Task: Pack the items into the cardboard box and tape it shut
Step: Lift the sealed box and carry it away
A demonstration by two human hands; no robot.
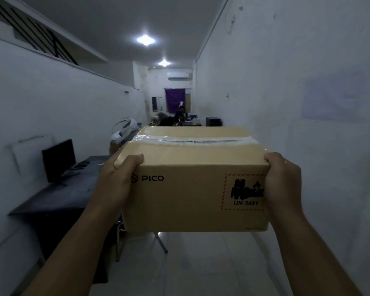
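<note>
Sealed cardboard box (192,189) held up in the air between both hands, above the floor (201,263).

We grip the box at its two near ends: left hand (115,180) clamped on the left end with the thumb lying over the top edge, right hand (283,182) clamped on the right end the same way. The top flaps are closed, and a strip of clear tape (192,140) runs along the seam from end to end. The near face reads "PICO" and carries a battery label (244,191) marked "UN 3481". To our left stands a dark desk (58,201) with a monitor (59,160) on it, well apart from the box. The contents are hidden.
</note>
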